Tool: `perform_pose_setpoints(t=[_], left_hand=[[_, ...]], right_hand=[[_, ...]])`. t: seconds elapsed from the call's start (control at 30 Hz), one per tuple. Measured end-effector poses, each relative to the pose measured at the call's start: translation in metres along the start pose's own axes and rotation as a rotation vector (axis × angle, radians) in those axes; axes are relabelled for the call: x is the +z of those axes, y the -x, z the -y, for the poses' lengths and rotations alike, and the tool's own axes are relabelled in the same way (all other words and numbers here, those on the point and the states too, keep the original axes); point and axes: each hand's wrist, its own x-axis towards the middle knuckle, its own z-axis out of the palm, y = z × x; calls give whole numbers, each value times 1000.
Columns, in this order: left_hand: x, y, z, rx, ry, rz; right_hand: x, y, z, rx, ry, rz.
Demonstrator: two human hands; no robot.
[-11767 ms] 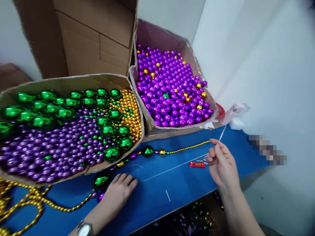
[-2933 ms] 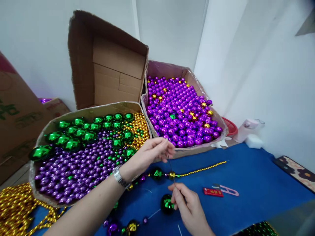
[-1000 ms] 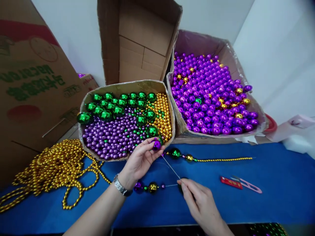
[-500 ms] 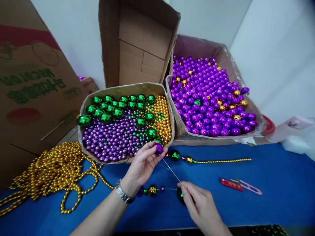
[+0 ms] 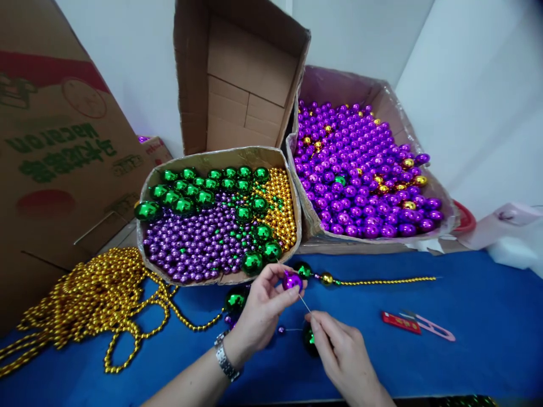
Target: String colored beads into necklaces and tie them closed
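Between the thumb and fingers of my left hand is a shiny purple bead. My right hand pinches a thin needle, whose far end meets the purple bead; whether it passes through the hole I cannot tell. A large green bead hangs just beside my right fingers, partly hidden by them. A thread runs from it to a small purple bead. Left of my left hand lies another large green bead, joined to a gold bead string.
A cardboard box holds green, purple and gold beads. Behind it on the right, a larger box holds purple beads. Pink-handled snips and a red packet lie on the blue tabletop. Gold strands are heaped at left.
My left hand has moved right and toward me with the purple bead, closer to my right hand. Less of the needle shows between the hands.
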Motion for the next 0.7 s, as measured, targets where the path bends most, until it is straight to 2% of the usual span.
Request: perform_pose_setpoints(t=[0.13, 0.3, 0.37, 0.47, 0.57, 0.7], left_hand=[[-5, -3, -8, 52, -154, 100], [-24, -27, -40, 188, -429, -17], [-30, -44, -52, 259, -630, -21], [-36, -74, -64, 384, -1105, 43], [-40, -107, -65, 434, -1458, 90], [-39, -141, -51, 411, -1673, 131]], right_hand=[[-5, -3, -2, -2, 38, -42], [-12, -3, -4, 42, 61, -40], [-12, -3, -4, 53, 51, -35], [-13, -2, -4, 59, 46, -37], [-13, -2, -6, 40, 51, -60], [-14, -3, -8, 21, 67, -86]])
